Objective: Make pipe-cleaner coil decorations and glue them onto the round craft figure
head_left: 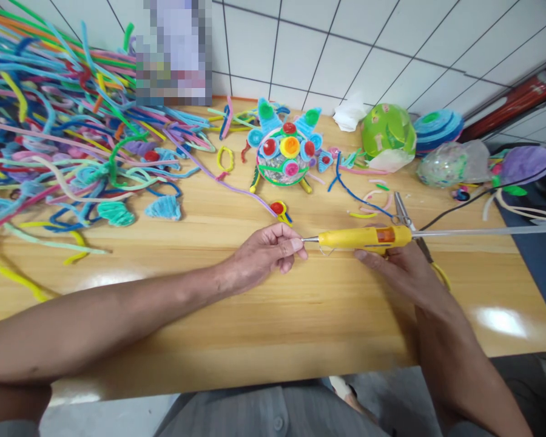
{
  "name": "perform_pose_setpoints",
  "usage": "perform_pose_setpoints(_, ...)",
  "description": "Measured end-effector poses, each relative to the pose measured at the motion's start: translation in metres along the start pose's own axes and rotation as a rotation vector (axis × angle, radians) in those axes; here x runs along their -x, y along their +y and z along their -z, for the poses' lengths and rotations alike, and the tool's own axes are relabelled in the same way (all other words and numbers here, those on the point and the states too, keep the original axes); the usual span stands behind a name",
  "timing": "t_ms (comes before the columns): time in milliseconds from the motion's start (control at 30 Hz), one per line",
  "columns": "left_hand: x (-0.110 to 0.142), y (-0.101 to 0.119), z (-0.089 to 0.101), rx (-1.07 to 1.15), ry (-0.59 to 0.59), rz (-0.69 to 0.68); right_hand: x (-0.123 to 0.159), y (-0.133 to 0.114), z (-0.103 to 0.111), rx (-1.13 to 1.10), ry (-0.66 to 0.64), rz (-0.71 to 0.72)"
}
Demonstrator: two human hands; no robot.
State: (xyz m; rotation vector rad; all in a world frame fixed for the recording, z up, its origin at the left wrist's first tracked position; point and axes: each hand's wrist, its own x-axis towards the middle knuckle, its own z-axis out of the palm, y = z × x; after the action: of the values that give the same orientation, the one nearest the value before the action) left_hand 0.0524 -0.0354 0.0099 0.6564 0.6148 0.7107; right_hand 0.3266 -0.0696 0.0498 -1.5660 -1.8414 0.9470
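My right hand (407, 267) is wrapped round a yellow hot glue gun (352, 238), its nozzle pointing left. A long translucent glue stick (482, 232) runs out of its back end. At the nozzle tip, my left hand (275, 247) is closed in a pinch; whatever lies between the thumb and fingers is too small or hidden to make out. Just beyond the left hand lies a small red and yellow pipe-cleaner piece (278, 209). Behind it stands a round figure (284, 152) with blue and green horns and coloured discs on its front.
Loose pipe cleaners (73, 133) are heaped across the left. Scissors (403, 209) lie behind the glue gun, close to a dark power cord (464, 200). At the back right are a green plastic-wrapped object (388, 135), a blue coiled disc (439, 128) and a clear wrapped ball (446, 164). A tiled wall (300, 48) bounds the table.
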Motion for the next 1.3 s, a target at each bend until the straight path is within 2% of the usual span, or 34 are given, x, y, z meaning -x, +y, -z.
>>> perform_pose_setpoints(267,0.0005,-0.001,-0.0004,0.008,0.002,-0.001,-0.0012,-0.0055,-0.0015,-0.022,0.015,0.017)
perform_pose_setpoints(1033,-0.0004,0.0004,-0.0001,0.005,0.0,0.008,-0.0006,0.0009,0.0,-0.026,0.005,0.064)
perform_pose_setpoints(1300,0.0002,-0.0011,-0.0003,0.004,0.0,0.003,-0.0014,-0.0036,-0.0011,-0.031,0.023,0.034)
